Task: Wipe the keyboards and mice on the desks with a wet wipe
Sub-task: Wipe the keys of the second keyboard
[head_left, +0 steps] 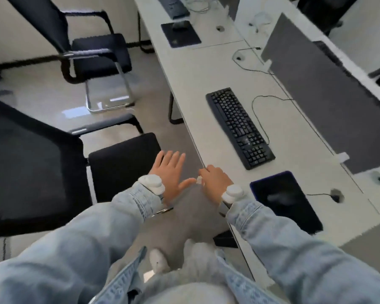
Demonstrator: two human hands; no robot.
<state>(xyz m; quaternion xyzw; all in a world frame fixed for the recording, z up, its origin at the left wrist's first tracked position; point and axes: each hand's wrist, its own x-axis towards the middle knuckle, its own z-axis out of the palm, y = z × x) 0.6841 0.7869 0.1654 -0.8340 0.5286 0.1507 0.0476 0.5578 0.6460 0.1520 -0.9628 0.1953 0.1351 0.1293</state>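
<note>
At the near edge of the desk [206, 69], both hands are shown held out in front of the body. The left hand [170, 173] is spread flat, fingers straight, over the gap between desk and chair [123, 163], and nothing is held in it. The right hand [214, 179] is curled at the desk edge, and a small white scrap, judged to be the wipe [199, 179], is pinched at its fingertips; its exact form cannot be told through the blur. The wipe is probably kept low and forward so that it can be opened or carried straight to the nearest target. The keyboard [239, 128] is laid diagonally on the desk, well apart from the hands, its cable trailed toward the partition [320, 95]. A dark pad [287, 201] is seen just right of the right wrist; a blurred shape on it, taken for the mouse [278, 197], cannot be resolved. A second keyboard [173, 6] and a second pad [181, 34] are placed farther along. No containers are visible.
</note>
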